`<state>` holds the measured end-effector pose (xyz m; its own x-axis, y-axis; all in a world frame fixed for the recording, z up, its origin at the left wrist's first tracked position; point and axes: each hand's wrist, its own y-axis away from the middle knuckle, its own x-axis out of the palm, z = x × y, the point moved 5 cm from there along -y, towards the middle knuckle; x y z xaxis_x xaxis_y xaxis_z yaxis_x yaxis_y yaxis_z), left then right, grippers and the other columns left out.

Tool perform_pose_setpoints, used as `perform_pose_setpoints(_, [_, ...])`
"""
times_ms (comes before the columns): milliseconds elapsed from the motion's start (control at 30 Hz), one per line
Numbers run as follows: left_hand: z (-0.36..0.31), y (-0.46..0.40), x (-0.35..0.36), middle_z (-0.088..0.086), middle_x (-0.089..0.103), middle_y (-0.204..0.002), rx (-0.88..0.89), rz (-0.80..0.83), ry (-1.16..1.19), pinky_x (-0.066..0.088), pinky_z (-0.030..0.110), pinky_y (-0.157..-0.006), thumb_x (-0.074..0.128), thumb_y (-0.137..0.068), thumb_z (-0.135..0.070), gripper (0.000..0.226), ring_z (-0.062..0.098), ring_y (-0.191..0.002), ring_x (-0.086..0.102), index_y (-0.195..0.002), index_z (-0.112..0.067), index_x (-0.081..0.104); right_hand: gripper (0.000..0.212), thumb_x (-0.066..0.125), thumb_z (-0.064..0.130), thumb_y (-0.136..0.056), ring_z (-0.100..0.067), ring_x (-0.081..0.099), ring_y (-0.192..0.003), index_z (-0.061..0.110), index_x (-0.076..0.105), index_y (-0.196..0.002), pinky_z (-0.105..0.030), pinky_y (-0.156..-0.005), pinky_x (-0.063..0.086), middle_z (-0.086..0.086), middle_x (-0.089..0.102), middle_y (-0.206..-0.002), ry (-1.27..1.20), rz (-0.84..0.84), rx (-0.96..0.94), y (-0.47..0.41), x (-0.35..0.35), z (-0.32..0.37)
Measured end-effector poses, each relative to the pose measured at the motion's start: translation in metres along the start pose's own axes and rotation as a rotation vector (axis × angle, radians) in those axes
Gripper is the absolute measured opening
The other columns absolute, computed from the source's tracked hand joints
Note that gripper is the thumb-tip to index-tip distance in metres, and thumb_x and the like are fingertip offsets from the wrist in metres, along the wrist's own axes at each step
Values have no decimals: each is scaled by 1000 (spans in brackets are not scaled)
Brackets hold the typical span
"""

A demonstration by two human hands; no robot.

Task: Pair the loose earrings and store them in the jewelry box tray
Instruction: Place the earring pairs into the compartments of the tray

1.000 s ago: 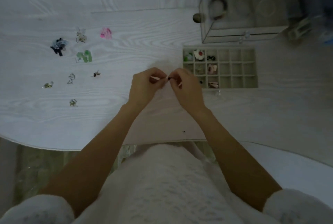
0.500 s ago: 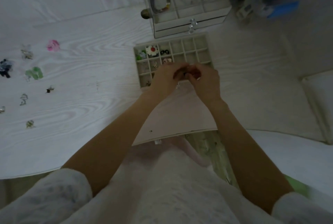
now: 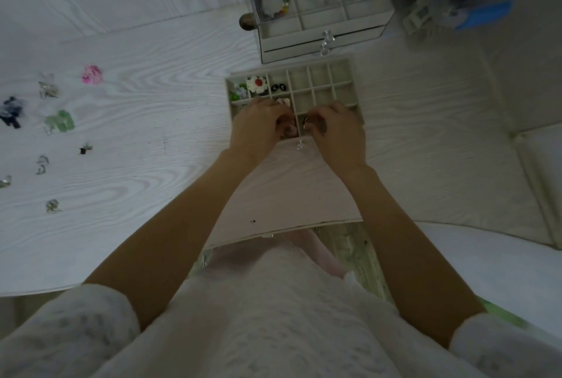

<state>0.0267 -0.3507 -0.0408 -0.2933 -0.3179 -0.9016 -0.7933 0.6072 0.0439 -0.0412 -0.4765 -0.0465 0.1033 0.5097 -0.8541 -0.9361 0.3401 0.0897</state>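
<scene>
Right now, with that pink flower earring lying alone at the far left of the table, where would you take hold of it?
Pinch the pink flower-shaped earring across its petal edges, coming straight down from above. It lies flat on the white wood-grain table with bare table on every side, so the fingers can likely close round it without nudging the clear earring nearby. Its hook or post is too small to make out.

White wood-grain table (image 3: 146,52); divided tray (image 3: 343,72) right of centre, clear jewelry box (image 3: 319,12) just behind it; loose earrings on the left: pink (image 3: 91,74), green (image 3: 60,121), dark blue (image 3: 11,110), several small silvery ones (image 3: 42,164); small round knob (image 3: 247,21) beside the box.
</scene>
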Motion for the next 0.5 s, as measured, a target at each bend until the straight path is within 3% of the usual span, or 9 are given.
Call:
perform_pose_setpoints(167, [-2,6,1,5,73,-94,159,-13,-89,46,32,-75,63,-84,-20,16,29,-90,58,-96,-18,73,16,54,20,-90,-23,57,-94,15,66,-100,-26,-65,35,-6,59,-103,110,24,-64,-5,0,6])
perform_pose_setpoints(300, [-1,9,1,4,73,-87,163,-59,-108,48,33,-70,63,-83,-21,15,27,-83,58,-94,-18,73,15,53,20,-90,-24,56,-94,13,65,-96,-27,-65,32,-7,60,-100,231,19,-123,-7,-4,9])
perform_pose_setpoints(500, [-1,12,1,8,72,-87,151,-78,-120,52,36,-71,63,-80,-23,22,29,-85,60,-99,-13,69,15,54,21,-89,-24,57,-96,16,64,-99,-26,-65,31,-5,59,-106,223,27,-73,-14,-10,6])
